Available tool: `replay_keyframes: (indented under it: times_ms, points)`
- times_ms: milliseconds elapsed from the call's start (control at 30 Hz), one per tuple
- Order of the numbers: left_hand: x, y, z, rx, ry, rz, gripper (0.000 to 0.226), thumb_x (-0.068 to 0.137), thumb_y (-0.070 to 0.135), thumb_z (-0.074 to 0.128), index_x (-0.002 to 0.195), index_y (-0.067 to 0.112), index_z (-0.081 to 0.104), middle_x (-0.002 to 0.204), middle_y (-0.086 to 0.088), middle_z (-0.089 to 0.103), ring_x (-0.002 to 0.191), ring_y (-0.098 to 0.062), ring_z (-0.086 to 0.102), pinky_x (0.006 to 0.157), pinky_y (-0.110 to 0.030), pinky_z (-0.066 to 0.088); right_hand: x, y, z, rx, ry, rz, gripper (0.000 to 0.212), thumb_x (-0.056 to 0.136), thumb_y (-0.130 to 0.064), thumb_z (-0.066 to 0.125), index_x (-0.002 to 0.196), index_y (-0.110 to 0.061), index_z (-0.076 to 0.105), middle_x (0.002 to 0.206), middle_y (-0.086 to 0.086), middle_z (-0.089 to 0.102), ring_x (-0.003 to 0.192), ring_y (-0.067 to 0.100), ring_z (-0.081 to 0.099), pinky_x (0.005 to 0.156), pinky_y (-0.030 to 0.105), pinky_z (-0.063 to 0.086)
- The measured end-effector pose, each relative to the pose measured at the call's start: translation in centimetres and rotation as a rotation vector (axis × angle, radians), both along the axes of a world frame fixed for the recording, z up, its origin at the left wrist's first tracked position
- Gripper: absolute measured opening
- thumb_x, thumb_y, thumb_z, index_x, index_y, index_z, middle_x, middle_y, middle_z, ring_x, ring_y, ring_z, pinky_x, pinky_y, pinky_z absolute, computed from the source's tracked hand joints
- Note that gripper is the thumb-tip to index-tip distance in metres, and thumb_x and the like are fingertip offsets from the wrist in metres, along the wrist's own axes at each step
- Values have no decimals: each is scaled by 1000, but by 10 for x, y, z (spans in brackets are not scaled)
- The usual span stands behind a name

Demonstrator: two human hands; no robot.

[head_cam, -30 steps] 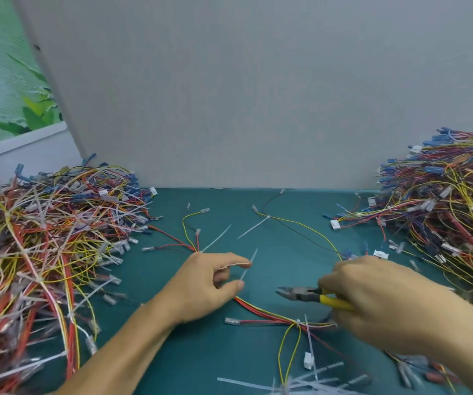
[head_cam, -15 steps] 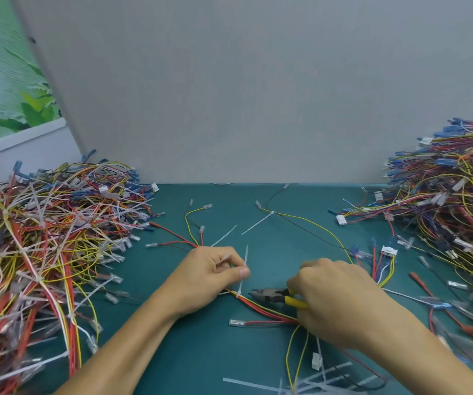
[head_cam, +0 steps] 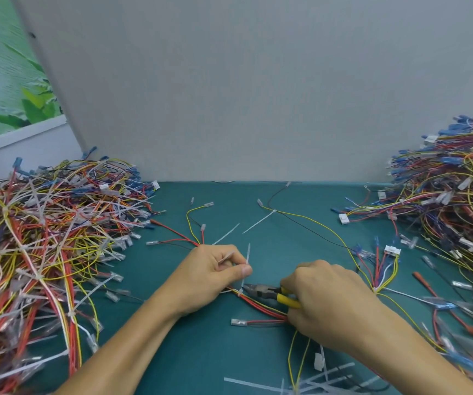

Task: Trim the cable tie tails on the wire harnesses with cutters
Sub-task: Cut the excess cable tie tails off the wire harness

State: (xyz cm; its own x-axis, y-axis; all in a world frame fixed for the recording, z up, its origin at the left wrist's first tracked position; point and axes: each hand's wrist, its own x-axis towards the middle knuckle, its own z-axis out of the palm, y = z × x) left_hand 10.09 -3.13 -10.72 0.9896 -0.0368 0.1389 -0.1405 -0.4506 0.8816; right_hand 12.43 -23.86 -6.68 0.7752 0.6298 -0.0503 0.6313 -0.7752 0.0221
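Note:
A wire harness (head_cam: pixel 261 305) of red and yellow wires lies on the teal table between my hands. A white cable tie tail (head_cam: pixel 248 256) stands up from it, and my left hand (head_cam: pixel 209 273) pinches that tail between thumb and fingers. My right hand (head_cam: pixel 329 300) grips yellow-handled cutters (head_cam: pixel 272 293). The grey jaws point left, and their tip sits right at the tie's head on the bundle. Whether the jaws are around the tail is too small to tell.
A big pile of harnesses (head_cam: pixel 44 238) with long white tie tails fills the left side. Another pile (head_cam: pixel 457 212) lies at the right. Cut tie tails (head_cam: pixel 301 384) are scattered at the near edge. A grey board (head_cam: pixel 258 95) walls the table's back.
My right hand has brought the cutters leftward, up to the tie. My left hand has turned the tail more upright and drawn the harness slightly nearer.

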Motion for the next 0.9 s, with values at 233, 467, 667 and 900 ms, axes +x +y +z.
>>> replay_keyframes:
  times_ms: [233,467,667,900]
  points:
    - [0,-1,1,2,3,6,15,86,24,68,73,19,63,53,3,32,52,-13,25,48,-21,22,2,2,-2,-36,-7,19,4,83,-26,50,83,-23,47,95,4,53,78,32,45,62,32,31]
    - [-8,-15,9,72,38,39,19,87,18,67,70,12,62,48,10,32,47,-9,26,46,-19,23,5,-7,12,-123,36,104,3,81,-22,51,80,-24,48,86,3,45,80,31,48,56,30,31]
    - [-14,-49,3,211,-38,297,25,87,23,65,64,18,58,39,13,41,44,-7,37,47,-14,30,12,-24,24,-155,45,134,8,76,-23,53,74,-18,48,69,1,41,76,34,52,51,28,32]
    - [-18,-55,3,148,-68,330,24,89,22,63,66,14,58,38,14,39,43,-7,35,47,-14,31,12,-29,25,-127,94,124,14,76,-26,55,70,-17,46,68,0,42,84,33,58,58,29,38]
